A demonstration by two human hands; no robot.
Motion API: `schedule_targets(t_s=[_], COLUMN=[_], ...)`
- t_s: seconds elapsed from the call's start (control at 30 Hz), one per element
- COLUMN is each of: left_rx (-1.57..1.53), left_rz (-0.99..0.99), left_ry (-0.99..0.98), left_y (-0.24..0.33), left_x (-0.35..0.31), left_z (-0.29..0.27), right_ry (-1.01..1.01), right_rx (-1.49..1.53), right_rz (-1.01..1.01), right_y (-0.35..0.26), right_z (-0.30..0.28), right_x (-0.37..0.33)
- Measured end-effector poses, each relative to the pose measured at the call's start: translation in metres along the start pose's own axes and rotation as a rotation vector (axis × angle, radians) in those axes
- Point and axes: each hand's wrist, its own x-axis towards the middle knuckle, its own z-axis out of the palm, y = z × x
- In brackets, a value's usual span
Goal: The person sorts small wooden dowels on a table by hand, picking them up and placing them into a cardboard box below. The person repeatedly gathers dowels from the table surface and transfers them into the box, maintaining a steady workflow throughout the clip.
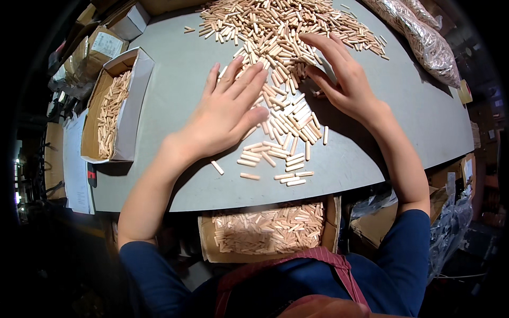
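A large heap of short wooden dowels (281, 32) covers the far middle of the grey table (175, 69), and a looser trail of them runs toward the near edge. My left hand (228, 108) lies flat with its fingers spread at the left side of this trail, over some dowels. On the right, my right hand (342, 79) is curved, thumb and fingers apart, beside the heap; its fingertips reach the dowels. Neither hand shows a dowel gripped in it. Some dowels under the left palm are hidden.
Below the near table edge sits a cardboard box (207, 241) full of dowels. A long white box (140, 85) with more dowels stands on the left, beside papers (77, 159). Clear plastic bags of dowels (419, 37) lie at the far right. Cartons (106, 45) are stacked far left.
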Motion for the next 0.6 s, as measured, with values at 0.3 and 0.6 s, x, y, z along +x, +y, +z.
schedule_targets(t_s=[0.3,0.6], left_rx=[0.054,0.128], left_rz=[0.022,-0.019], left_ry=[0.035,0.204], left_y=[0.001,-0.025], left_x=[0.002,0.004], left_z=[-0.008,-0.005], right_ry=[-0.307,-0.039], right_rx=[-0.046,0.1], right_rz=[-0.089,0.129], right_y=[-0.011,-0.001], right_z=[-0.014,-0.014], right_x=[-0.003,-0.002])
